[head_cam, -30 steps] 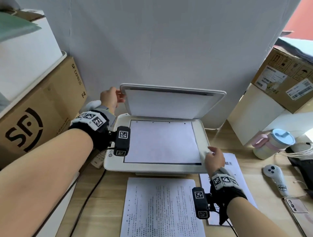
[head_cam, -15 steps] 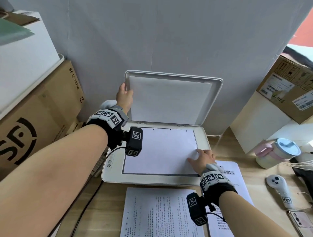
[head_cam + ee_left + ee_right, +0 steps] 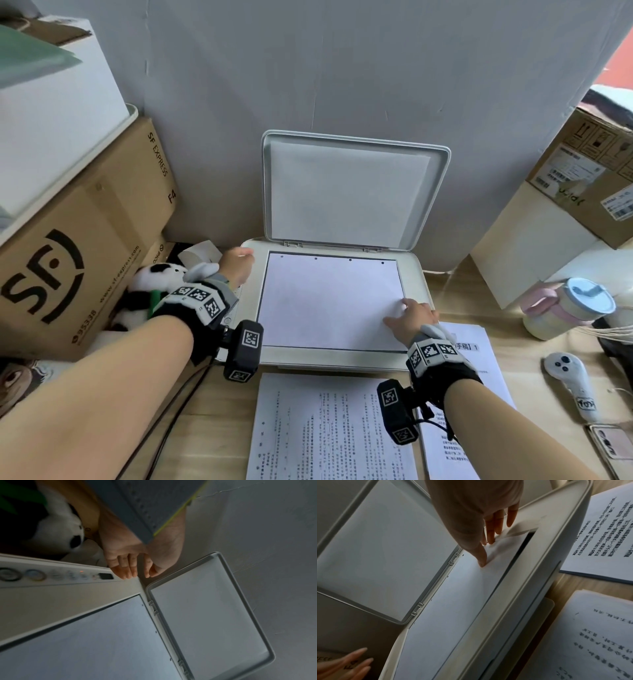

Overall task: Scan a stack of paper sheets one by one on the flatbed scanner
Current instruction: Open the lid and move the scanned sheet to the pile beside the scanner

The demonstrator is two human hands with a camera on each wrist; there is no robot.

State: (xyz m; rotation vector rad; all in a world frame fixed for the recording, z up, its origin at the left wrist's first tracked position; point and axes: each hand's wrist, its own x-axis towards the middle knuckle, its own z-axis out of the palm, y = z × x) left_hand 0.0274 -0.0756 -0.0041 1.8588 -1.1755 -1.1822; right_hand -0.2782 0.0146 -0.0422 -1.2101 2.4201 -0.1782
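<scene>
The white flatbed scanner [image 3: 416,270] stands with its lid [image 3: 349,192] raised upright against the wall. A blank-side-up sheet [image 3: 325,301] lies on the glass. My right hand [image 3: 399,310] is at the sheet's right edge. In the right wrist view the thumb and fingers [image 3: 486,550] pinch a buckled fold of the sheet [image 3: 453,601], whose corner lifts off the glass. My left hand [image 3: 236,267] hovers by the scanner's back left corner with relaxed fingers [image 3: 133,566], holding nothing. One printed stack [image 3: 325,428] lies in front of the scanner, another [image 3: 479,370] to its right.
An SF cardboard box [image 3: 68,257] and a panda plush [image 3: 150,277] crowd the left side. At the right stand a lidded cup [image 3: 568,308], a white controller [image 3: 572,383], a phone [image 3: 613,445] and a labelled box [image 3: 589,178]. The scanner's button panel [image 3: 56,574] runs along its left edge.
The left hand swung the lid fully upright, let go and dropped to the scanner's back left corner. The right hand slid onto the sheet's right edge and took hold of it.
</scene>
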